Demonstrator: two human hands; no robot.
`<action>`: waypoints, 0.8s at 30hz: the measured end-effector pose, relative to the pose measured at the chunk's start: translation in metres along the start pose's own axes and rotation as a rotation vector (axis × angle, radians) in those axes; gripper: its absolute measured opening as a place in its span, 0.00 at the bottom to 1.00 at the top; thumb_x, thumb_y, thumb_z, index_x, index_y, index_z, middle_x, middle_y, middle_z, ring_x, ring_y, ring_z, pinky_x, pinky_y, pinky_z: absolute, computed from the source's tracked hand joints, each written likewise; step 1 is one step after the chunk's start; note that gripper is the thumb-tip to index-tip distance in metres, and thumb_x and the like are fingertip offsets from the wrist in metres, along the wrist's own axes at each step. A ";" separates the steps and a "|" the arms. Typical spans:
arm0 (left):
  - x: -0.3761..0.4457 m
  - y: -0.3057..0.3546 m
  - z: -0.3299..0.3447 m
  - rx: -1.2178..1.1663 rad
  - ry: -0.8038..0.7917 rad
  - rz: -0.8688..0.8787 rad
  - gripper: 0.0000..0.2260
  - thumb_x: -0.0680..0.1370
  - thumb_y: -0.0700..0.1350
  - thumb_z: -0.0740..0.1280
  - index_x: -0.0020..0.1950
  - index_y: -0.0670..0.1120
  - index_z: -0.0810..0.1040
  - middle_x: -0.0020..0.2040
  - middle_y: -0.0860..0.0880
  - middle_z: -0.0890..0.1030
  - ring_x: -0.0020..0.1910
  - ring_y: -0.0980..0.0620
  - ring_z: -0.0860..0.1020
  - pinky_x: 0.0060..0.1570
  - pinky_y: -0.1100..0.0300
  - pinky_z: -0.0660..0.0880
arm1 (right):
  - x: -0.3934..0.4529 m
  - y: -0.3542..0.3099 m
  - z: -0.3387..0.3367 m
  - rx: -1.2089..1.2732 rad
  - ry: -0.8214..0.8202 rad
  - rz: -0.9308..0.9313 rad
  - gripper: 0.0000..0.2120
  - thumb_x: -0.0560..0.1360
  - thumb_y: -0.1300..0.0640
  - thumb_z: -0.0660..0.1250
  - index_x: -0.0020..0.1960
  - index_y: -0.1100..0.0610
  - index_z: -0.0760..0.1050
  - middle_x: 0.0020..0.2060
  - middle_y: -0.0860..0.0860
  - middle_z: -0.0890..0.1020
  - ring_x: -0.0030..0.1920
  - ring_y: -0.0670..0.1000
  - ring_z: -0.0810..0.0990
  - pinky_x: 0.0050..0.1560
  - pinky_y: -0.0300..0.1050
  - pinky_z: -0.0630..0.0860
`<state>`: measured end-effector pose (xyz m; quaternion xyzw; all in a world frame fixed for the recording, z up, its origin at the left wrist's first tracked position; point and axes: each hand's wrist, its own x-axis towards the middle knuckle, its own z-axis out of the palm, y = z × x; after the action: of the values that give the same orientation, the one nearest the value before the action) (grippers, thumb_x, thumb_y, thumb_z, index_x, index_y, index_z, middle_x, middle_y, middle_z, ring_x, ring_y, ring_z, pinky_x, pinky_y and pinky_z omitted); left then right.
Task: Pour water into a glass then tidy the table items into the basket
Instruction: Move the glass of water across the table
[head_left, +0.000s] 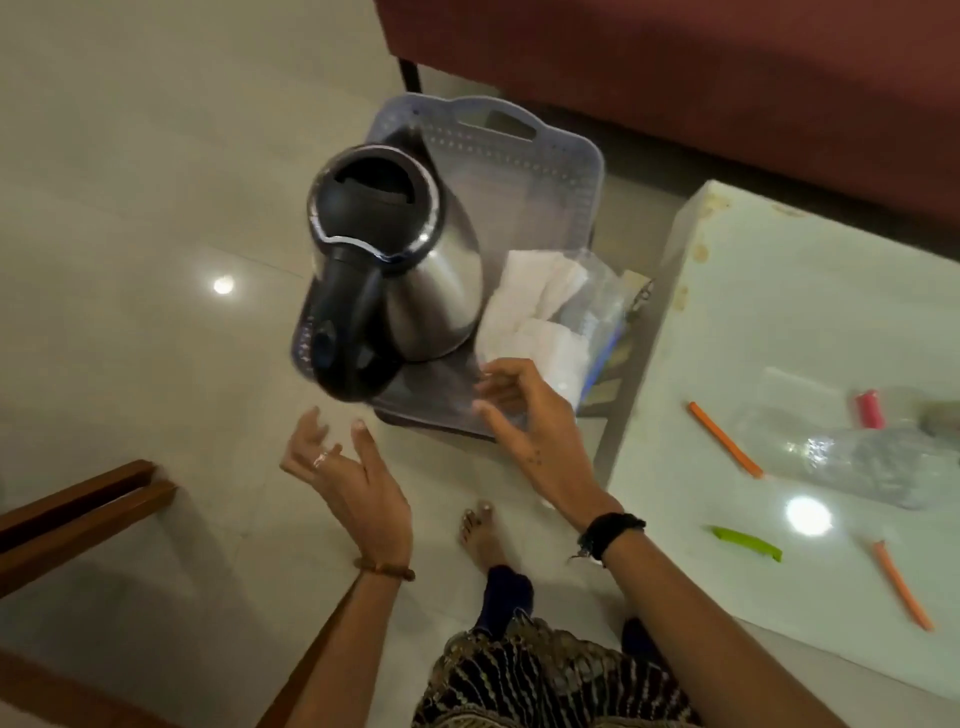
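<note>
A steel kettle (410, 270) with a black lid and handle stands inside the pale blue basket (566, 171) on the floor, beside a clear bag of white tissues (540, 312). My left hand (345, 483) hovers open just below the kettle's handle, touching nothing. My right hand (524, 421) is open at the basket's near rim, close to the tissue bag. On the white table (737, 364) to the right lie a clear plastic bottle (872, 457) with a red cap, two orange sticks (724, 439) (904, 584) and a green clip (748, 543).
A dark red sofa (675, 78) runs along the back, right behind the basket. Wooden furniture legs (78, 514) stick in at the lower left. My bare foot (480, 535) rests on the glossy tiled floor between the basket and me.
</note>
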<state>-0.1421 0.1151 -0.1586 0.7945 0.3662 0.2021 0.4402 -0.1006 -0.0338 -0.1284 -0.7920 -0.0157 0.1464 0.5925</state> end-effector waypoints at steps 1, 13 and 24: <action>-0.026 0.006 0.006 0.013 -0.023 0.033 0.16 0.78 0.40 0.63 0.64 0.39 0.66 0.60 0.37 0.67 0.54 0.50 0.70 0.55 0.59 0.71 | -0.011 0.010 -0.020 -0.011 0.043 0.023 0.12 0.76 0.59 0.66 0.57 0.51 0.69 0.48 0.46 0.80 0.47 0.42 0.79 0.50 0.31 0.74; -0.236 0.065 0.136 0.005 -1.099 0.295 0.26 0.73 0.41 0.70 0.66 0.53 0.64 0.62 0.55 0.65 0.60 0.58 0.68 0.54 0.83 0.62 | -0.176 0.116 -0.252 -0.101 0.497 0.217 0.21 0.74 0.59 0.68 0.53 0.35 0.66 0.40 0.40 0.78 0.39 0.42 0.78 0.37 0.30 0.74; -0.293 0.083 0.224 0.153 -1.404 0.252 0.44 0.66 0.42 0.77 0.73 0.53 0.52 0.69 0.57 0.57 0.69 0.56 0.61 0.67 0.60 0.61 | -0.193 0.191 -0.350 -0.128 0.420 0.325 0.28 0.68 0.54 0.74 0.60 0.44 0.62 0.48 0.40 0.73 0.44 0.38 0.75 0.39 0.33 0.72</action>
<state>-0.1545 -0.2594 -0.2074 0.8019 -0.0849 -0.3335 0.4883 -0.2263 -0.4558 -0.1777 -0.8330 0.2256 0.0707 0.5002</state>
